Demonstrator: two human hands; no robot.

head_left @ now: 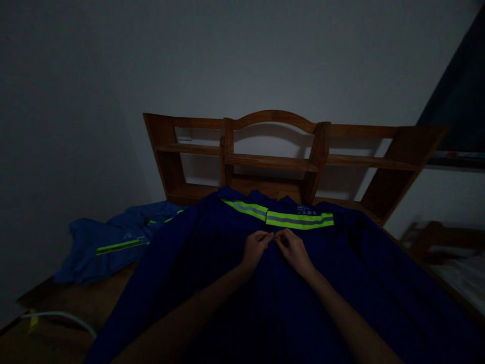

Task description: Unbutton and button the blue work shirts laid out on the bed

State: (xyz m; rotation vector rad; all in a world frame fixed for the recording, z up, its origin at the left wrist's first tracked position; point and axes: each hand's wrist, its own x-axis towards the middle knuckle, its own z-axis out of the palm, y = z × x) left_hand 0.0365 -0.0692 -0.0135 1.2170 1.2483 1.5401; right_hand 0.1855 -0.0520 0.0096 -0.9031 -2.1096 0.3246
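A dark blue work jacket (227, 253) lies spread out with its collar end away from me. Across its chest run yellow-green and grey reflective strips (299, 220), broken at the front opening. Just below that break, my left hand (256, 248) pinches one front edge of the jacket. Close beside it, my right hand (293, 248) pinches the other edge, fingertips almost meeting those of the left. Whatever small fastening may sit between the fingertips is too dark and small to make out. White printing (306, 210) shows on the right chest above the strip.
A wooden shelf unit (273, 163) stands behind the jacket against a pale wall (242, 55). Another blue garment (113, 245) with yellow-green trim lies at the left. A white tube or cable (64, 314) curves at lower left. A dark curtain (458, 96) hangs at right.
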